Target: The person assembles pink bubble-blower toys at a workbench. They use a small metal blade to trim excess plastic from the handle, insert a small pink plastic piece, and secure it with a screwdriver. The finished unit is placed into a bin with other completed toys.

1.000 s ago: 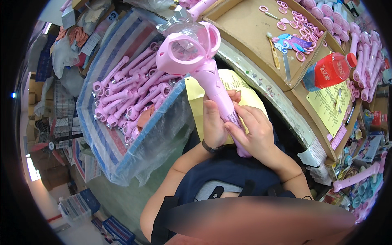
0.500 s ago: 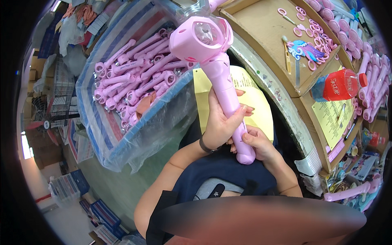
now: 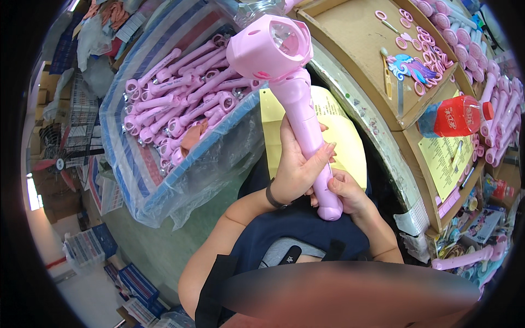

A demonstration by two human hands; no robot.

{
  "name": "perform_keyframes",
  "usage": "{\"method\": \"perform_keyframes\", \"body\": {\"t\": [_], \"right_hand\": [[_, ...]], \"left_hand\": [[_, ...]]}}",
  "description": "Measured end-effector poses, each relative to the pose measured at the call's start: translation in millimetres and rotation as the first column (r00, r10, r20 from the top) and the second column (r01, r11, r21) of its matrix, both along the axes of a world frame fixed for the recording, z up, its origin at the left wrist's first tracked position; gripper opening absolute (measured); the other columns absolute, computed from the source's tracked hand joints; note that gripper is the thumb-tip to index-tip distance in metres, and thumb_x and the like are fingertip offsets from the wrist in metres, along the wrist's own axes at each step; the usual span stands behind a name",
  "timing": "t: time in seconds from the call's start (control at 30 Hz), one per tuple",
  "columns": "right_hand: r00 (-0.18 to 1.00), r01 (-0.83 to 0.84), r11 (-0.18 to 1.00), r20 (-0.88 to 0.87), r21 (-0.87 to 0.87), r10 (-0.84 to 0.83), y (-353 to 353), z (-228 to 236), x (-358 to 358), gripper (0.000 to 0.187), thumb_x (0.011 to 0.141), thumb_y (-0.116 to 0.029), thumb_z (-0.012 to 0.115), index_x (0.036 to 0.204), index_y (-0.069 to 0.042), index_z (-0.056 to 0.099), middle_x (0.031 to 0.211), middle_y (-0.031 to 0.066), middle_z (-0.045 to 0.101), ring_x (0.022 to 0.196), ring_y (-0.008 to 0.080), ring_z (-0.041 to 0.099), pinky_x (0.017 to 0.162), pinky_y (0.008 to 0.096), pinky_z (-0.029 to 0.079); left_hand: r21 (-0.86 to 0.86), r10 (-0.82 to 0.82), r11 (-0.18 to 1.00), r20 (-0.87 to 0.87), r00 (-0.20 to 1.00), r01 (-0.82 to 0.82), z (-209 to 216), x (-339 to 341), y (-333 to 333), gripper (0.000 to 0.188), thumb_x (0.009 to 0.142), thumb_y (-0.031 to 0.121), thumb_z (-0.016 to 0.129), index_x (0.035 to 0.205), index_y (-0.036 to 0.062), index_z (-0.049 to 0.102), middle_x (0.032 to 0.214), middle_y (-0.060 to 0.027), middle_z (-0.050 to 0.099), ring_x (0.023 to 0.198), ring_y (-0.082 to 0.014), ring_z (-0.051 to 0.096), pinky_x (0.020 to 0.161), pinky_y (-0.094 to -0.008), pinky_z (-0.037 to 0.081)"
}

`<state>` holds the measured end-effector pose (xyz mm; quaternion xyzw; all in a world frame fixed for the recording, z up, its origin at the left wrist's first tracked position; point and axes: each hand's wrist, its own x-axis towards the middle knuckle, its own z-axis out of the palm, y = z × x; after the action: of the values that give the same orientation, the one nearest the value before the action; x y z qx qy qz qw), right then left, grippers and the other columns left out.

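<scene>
pink wand point(image 3: 306, 123), one, held before us: long axis slanting from wide head point(image 3: 268, 49), upper left, to butt point(image 3: 330, 212), lower right; our left hand point(image 3: 294, 170) wrapped mid-handle, nearer the head; our right hand point(image 3: 348, 191) gripping near the butt.

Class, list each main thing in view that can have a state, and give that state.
Left hand: closed around the handle of the pink wand
Right hand: closed on the handle's lower end
Pink wand: held, head pointing away from the person
Striped container: open, heaped with wands
Bottle: capped
Cardboard tray: open-topped
</scene>
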<state>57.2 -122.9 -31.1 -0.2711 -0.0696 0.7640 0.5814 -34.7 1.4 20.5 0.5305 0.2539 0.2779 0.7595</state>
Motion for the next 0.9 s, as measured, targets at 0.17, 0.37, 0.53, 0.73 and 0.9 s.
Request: {"method": "perform_keyframes", "body": {"t": [0.17,0.37,0.53,0.73,0.9], "right_hand": [[0.999,0.013,1.000,0.048,0.000,-0.013,2,8,-1,0.050,0.084,-0.036,0.068,0.114,0.002,0.055,0.101,0.0123,0.063,0.082,0.0185,0.065,0.074,0.0297,0.054],[0.502,0.075,0.993,0.857,0.092,-0.117,3,28,-6,0.044,0.084,-0.030,0.068,0.115,-0.001,0.056,0.100,0.0098,0.064,0.089,0.0207,0.062,0.077,0.0301,0.049],[-0.084,0.025,0.964,0.961,0.265,-0.262,-24,40,28,0.021,0.082,-0.020,0.067,0.094,-0.005,0.061,0.095,0.0125,0.063,0.085,0.0271,0.062,0.072,0.0340,0.050],[-0.558,0.620,0.728,0.817,0.292,0.147,-108,48,128,0.016,0.085,-0.012,0.060,0.100,-0.006,0.060,0.097,0.0117,0.061,0.088,0.0270,0.060,0.076,0.0348,0.048],[-0.493,0.817,0.576,0.488,-0.025,0.720,-168,35,203,0.023,0.080,-0.018,0.064,0.101,-0.008,0.062,0.101,0.0136,0.061,0.094,0.0291,0.059,0.079,0.0394,0.049]], "left_hand": [[0.007,-0.010,1.000,0.021,1.000,0.010,-5,-1,2,0.052,0.087,-0.003,0.053,0.127,0.0043,0.020,0.115,-0.0125,0.044,0.088,-0.0161,0.059,0.075,-0.0307,0.052],[0.000,-0.148,0.989,-0.077,0.986,0.149,-17,-1,14,0.065,0.078,-0.005,0.065,0.127,0.0051,0.023,0.103,-0.0082,0.050,0.094,-0.0188,0.059,0.079,-0.0326,0.052],[-0.131,-0.016,0.991,0.014,1.000,0.017,-12,-1,25,0.048,0.080,0.000,0.058,0.122,0.0005,0.035,0.090,-0.0094,0.054,0.067,-0.0171,0.060,0.071,-0.0341,0.055],[-0.148,-0.160,0.974,0.078,0.984,0.170,-11,-2,27,0.049,0.082,0.002,0.056,0.126,0.0004,0.033,0.091,-0.0112,0.053,0.064,-0.0163,0.058,0.060,-0.0287,0.052],[-0.144,-0.176,0.973,0.049,0.983,0.181,-18,-3,16,0.045,0.087,0.010,0.057,0.124,0.0008,0.033,0.097,-0.0130,0.054,0.065,-0.0163,0.058,0.058,-0.0276,0.050]]}}
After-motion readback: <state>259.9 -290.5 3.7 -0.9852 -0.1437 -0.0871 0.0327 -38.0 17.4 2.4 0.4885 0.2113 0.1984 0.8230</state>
